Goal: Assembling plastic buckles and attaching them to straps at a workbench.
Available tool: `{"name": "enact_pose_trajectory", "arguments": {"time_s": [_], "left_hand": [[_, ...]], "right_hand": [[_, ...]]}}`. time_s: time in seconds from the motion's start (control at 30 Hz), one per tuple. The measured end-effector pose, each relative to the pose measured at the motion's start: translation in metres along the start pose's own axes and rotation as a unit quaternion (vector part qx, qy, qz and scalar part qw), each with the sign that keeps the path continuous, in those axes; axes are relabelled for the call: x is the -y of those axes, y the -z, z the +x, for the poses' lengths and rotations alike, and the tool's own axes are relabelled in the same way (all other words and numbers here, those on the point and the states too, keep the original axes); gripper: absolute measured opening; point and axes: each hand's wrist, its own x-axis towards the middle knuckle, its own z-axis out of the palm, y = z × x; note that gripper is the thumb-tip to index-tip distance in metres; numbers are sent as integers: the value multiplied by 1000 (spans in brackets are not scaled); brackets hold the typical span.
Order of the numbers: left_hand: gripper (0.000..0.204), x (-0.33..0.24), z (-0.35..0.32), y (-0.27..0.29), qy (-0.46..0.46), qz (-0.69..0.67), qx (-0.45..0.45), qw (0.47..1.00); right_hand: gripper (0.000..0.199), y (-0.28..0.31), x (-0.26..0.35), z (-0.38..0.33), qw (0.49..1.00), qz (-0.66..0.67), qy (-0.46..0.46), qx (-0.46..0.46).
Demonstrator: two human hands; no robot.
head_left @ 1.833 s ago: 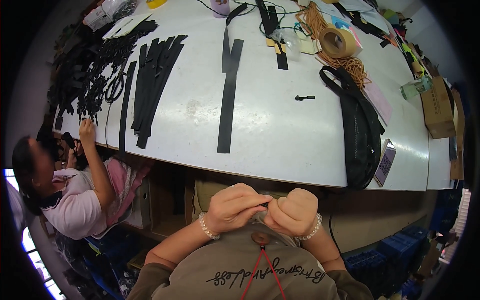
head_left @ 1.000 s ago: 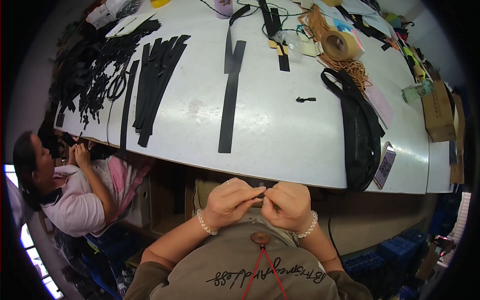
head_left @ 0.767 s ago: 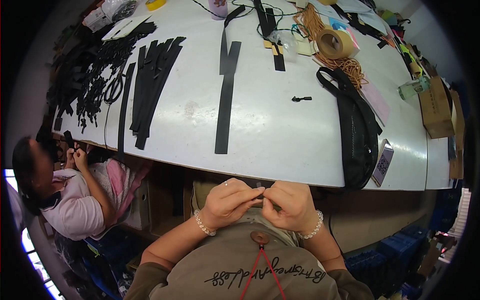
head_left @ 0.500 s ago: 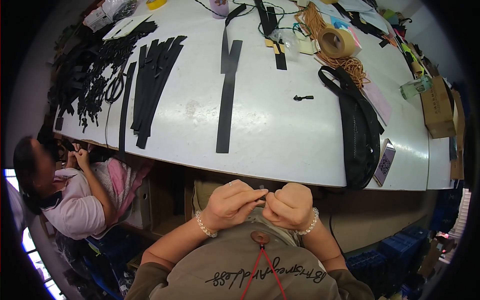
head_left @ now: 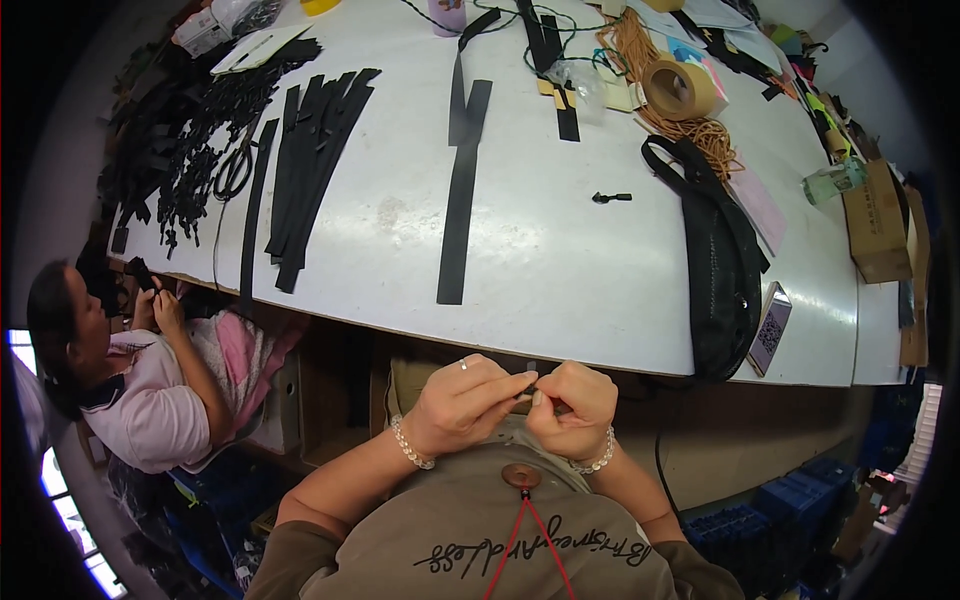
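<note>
Just off the table's near edge, my left hand (head_left: 466,402) and my right hand (head_left: 574,408) meet in front of my chest. Both are closed, thumbs and fingertips pinching a small dark piece (head_left: 529,390) between them. Fingers cover most of it, so its kind does not show. On the white table (head_left: 570,280) beyond lies a long flat black strap (head_left: 459,225). A small black zipper pull (head_left: 612,198) rests farther right. Past it is a black bag (head_left: 715,265) with a loop strap.
Left on the table are several black straps (head_left: 318,170), black scissors (head_left: 233,175) and a tangle of black cords (head_left: 190,190). A tape roll (head_left: 680,90), orange cord (head_left: 715,140), a phone (head_left: 771,330) and a cardboard box (head_left: 878,220) stand right. A co-worker (head_left: 150,400) sits at left.
My right hand has turned slightly and its fingers have shifted around the small dark piece. My left hand barely moves. The co-worker has raised their hands with a dark item.
</note>
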Motion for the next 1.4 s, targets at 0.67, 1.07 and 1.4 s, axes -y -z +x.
{"name": "enact_pose_trajectory", "arguments": {"time_s": [0.67,1.07,1.4], "left_hand": [[3,-99,39,90,-298,-33,-108,948],[17,-97,40,107,-338,-19,-19,941],[27,-26,26,11,206,-163,46,964]], "right_hand": [[18,26,-4,19,984,-121,123,-49],[15,28,5,15,986,-121,107,-37],[17,23,8,19,991,-75,112,-17]]}}
